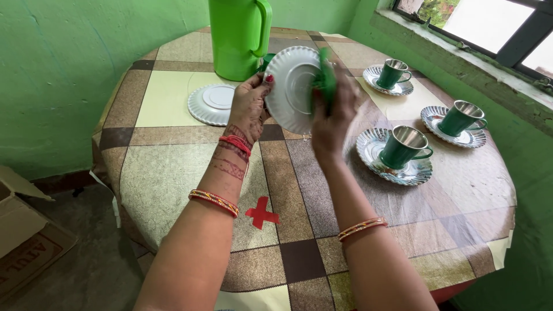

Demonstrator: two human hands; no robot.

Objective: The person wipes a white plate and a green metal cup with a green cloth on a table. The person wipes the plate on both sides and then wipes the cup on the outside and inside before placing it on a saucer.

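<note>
Soft daylight from the window (489, 26), motion-blurred right hand (334, 118), wide-angle edges.

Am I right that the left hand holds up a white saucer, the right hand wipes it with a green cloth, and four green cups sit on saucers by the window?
Not quite: the head view shows three green cups on saucers, not four. The rest stands: the left hand holds up a white saucer and the right hand wipes it with a green cloth.

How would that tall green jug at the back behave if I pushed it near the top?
The jug is tall on a narrow base, so it would probably tip rather than slide. Its smooth plastic looks somewhat slippery. The patterned tablecloth under it may drag along.
</note>
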